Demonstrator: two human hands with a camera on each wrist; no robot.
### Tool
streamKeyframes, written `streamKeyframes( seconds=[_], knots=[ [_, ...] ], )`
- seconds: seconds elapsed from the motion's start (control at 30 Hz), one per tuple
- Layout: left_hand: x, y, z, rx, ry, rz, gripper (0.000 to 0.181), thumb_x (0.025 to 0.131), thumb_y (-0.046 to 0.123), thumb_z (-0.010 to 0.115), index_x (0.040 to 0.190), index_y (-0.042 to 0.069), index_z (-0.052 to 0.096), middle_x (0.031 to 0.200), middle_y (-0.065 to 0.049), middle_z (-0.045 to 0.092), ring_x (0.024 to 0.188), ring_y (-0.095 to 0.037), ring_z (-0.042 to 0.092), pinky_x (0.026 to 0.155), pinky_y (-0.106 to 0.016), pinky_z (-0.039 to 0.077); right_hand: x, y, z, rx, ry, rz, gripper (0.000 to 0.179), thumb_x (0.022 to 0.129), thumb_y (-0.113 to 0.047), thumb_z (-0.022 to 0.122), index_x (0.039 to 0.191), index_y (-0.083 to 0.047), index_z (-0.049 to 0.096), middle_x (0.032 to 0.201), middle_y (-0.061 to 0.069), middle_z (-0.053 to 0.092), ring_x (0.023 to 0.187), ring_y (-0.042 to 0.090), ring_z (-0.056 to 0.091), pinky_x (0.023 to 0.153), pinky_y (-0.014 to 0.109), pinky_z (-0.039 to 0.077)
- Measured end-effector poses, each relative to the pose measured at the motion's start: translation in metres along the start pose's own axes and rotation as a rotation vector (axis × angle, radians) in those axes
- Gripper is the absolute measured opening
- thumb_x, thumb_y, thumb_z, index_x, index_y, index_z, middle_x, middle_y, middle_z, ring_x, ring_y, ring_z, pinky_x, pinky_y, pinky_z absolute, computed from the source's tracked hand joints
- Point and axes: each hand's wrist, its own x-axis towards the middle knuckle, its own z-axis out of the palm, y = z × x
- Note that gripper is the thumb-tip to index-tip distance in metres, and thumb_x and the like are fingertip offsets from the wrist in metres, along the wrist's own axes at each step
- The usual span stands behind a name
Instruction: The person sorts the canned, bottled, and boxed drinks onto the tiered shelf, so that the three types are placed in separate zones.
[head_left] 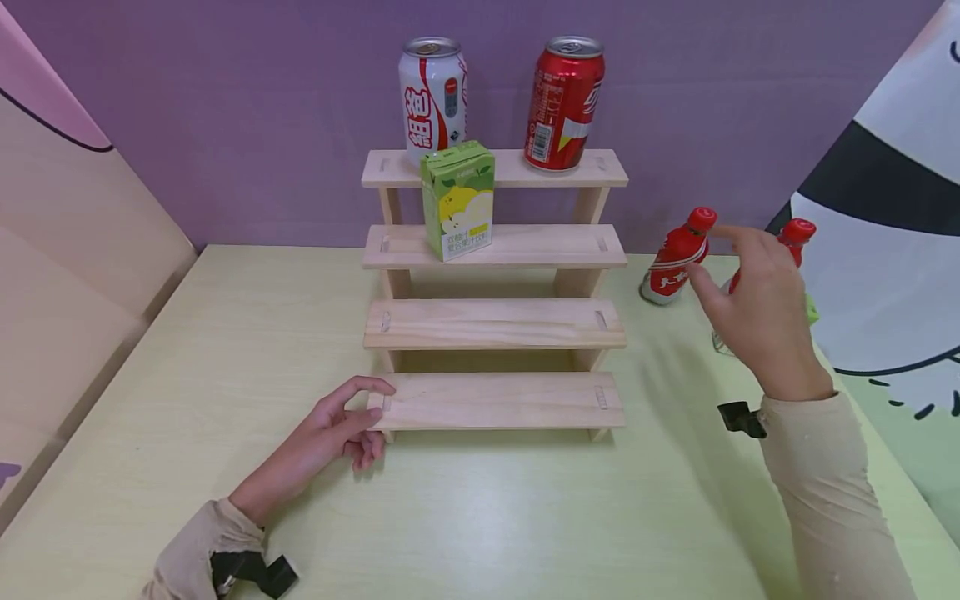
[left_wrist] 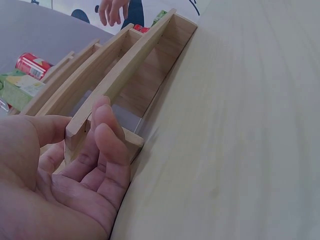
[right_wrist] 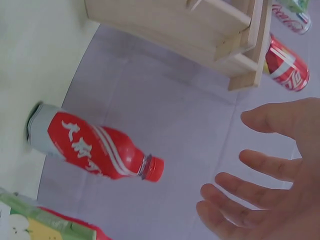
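My left hand (head_left: 318,442) grips the left end of the lowest step of a wooden four-tier shelf (head_left: 495,402), fingers curled about its corner in the left wrist view. At the right, my right hand (head_left: 768,312) is raised with fingers spread and nothing in them. Closest to it stands a red-and-silver bottle (head_left: 675,258) with a red cap; in the right wrist view a gap separates the bottle (right_wrist: 90,142) from the fingertips. A second red-capped bottle (head_left: 799,233) is partly hidden behind this hand.
On the top tier stand a white-and-red can (head_left: 431,104) and a red can (head_left: 564,104). A green juice carton (head_left: 459,204) stands on the second tier from the top. Another green carton (right_wrist: 45,222) is beside the bottles. A purple backdrop (head_left: 300,125) rises behind the table.
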Motion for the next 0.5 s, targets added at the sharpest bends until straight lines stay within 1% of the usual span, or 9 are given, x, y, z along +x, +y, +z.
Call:
streamKeyframes(
  seconds=[0.07,0.23,0.33,0.5],
  knots=[
    [0.0,0.0,0.0,0.001,0.001,-0.001,0.034,0.106,0.021,0.05,0.137,0.013,0.042,0.077,-0.024,0.064,0.063,-0.021,0.058,0.054,-0.03,0.051,0.001,0.005,-0.002,-0.022,-0.052,0.018,0.058,0.092,-0.018,0.068,0.142,0.001,0.046,0.14,0.029,0.046,0.126,0.048,0.041,0.101,0.069,0.036],
    [0.0,0.001,0.0,0.002,-0.001,-0.002,0.033,0.106,0.021,0.051,0.137,0.013,0.042,0.078,-0.028,0.063,0.063,-0.021,0.058,0.054,-0.03,0.051,0.003,0.017,-0.008,-0.062,-0.189,0.066,0.062,0.092,-0.02,0.068,0.143,0.004,0.042,0.143,0.033,0.038,0.133,0.052,0.03,0.097,0.074,0.035],
    [0.0,0.0,0.0,0.003,-0.001,-0.001,0.033,0.106,0.021,0.051,0.137,0.012,0.042,0.077,-0.027,0.063,0.063,-0.021,0.058,0.054,-0.03,0.051,0.004,0.024,-0.009,-0.077,-0.217,0.085,0.061,0.092,-0.019,0.067,0.143,0.004,0.043,0.143,0.033,0.037,0.134,0.054,0.029,0.094,0.075,0.037],
    [0.0,0.0,0.0,0.001,0.001,0.001,0.033,0.106,0.021,0.051,0.137,0.012,0.043,0.077,-0.027,0.063,0.062,-0.021,0.058,0.053,-0.03,0.051,0.005,0.035,-0.009,-0.096,-0.23,0.121,0.062,0.093,-0.022,0.066,0.144,0.005,0.041,0.143,0.035,0.035,0.133,0.057,0.027,0.087,0.075,0.04]
  ],
)
